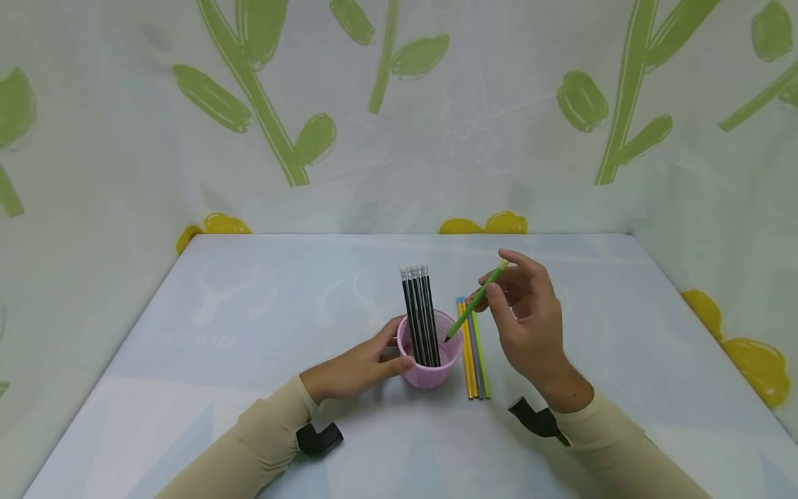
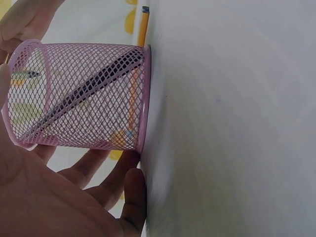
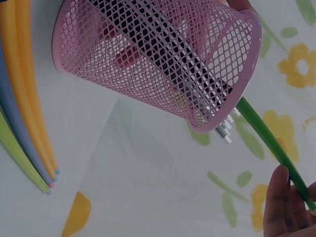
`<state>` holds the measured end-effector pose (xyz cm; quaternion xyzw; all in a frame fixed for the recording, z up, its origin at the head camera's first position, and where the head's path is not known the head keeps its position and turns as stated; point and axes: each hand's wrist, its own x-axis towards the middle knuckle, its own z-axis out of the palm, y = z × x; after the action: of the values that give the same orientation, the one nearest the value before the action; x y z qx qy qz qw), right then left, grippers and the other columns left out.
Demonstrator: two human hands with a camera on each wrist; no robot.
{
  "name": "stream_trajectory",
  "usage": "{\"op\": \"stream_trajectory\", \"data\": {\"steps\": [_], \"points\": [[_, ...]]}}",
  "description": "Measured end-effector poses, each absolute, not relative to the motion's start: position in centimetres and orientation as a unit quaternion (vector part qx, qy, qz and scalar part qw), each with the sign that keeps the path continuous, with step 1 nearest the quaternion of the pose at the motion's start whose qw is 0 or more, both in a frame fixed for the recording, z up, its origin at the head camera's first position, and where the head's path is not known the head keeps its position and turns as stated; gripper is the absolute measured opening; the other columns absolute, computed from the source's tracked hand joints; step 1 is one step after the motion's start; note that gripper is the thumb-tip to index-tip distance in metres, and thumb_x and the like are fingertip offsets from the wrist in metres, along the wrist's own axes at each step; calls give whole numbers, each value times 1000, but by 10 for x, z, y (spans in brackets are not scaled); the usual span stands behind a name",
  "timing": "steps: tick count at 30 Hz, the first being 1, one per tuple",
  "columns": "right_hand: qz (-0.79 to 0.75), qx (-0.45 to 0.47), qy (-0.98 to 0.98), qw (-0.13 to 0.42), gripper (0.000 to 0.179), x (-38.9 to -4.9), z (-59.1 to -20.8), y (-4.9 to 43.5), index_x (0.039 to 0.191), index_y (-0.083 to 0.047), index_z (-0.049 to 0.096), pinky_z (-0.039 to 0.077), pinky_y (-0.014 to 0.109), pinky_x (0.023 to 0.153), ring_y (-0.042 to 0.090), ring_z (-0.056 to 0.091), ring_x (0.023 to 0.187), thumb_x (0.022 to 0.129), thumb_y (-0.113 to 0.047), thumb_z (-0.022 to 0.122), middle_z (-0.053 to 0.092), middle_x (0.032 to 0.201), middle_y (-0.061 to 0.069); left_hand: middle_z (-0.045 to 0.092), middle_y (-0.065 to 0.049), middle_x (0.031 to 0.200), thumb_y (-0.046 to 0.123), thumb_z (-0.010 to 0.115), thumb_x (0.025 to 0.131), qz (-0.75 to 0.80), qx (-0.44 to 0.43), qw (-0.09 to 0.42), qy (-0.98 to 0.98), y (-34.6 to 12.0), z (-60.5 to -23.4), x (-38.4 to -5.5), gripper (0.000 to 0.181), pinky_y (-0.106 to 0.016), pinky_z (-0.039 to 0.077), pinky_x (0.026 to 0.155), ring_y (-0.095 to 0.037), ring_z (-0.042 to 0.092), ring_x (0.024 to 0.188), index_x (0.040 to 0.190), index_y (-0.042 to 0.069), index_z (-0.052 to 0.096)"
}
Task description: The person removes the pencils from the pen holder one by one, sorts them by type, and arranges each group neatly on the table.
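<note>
A pink mesh pencil cup (image 1: 427, 376) stands upright on the table. Several black pencils (image 1: 419, 315) lean inside it, their eraser ends sticking out above the rim. My left hand (image 1: 358, 367) holds the cup from the left, thumb at the near rim and fingers round the far side. In my right hand (image 1: 530, 315) a green pencil (image 1: 476, 299) is pinched near its eraser end. Its dark tip points down into the cup's mouth; the right wrist view shows the green pencil (image 3: 266, 132) crossing the rim.
Just right of the cup, several colored pencils (image 1: 474, 353) in yellow, purple and green lie side by side on the table (image 1: 262, 312). Behind the table rises a pale wall (image 1: 474, 138) with green leaf and yellow flower prints.
</note>
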<state>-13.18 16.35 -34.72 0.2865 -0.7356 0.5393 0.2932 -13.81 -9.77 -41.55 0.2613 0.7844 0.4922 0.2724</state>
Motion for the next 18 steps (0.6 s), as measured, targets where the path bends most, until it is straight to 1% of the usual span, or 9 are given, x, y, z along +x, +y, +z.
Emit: {"op": "stream_trajectory", "data": {"steps": [5,10,12,14,18], "points": [[550,286,-721,309,48,-132,-344,167,137,11,44,57,17,72,7,67,76,90,19,52,64,101,-3,35,5,159,59,50,99,491,264,274,783,-97,-415,-137,70,-49,33,118,-20,38,146,155,47,9],[580,288,-691,320,43,-134,-342,171,134,15,44,57,18,69,8,67,75,91,17,49,65,99,-2,36,4,159,56,50,100,490,262,276,784,-98,-416,-137,71,-49,32,118,-20,39,146,156,45,8],[585,281,-689,323,43,-136,-342,172,134,14,45,57,18,67,8,67,74,92,16,49,65,97,-1,36,4,159,57,50,100,489,261,275,786,-98,-416,-137,71,-49,32,119,-20,38,146,156,45,8],[579,266,-699,323,43,-137,-342,175,135,11,46,56,17,65,7,67,73,92,15,49,63,95,1,35,4,159,57,50,100,488,261,273,787,-98,-416,-137,72,-49,31,119,-20,38,146,156,44,8],[567,241,-725,308,45,-142,-344,179,138,5,48,55,17,59,5,67,69,94,13,49,60,94,4,34,4,160,59,49,99,488,259,273,787,-97,-416,-137,72,-50,31,119,-20,37,147,156,44,8]]}}
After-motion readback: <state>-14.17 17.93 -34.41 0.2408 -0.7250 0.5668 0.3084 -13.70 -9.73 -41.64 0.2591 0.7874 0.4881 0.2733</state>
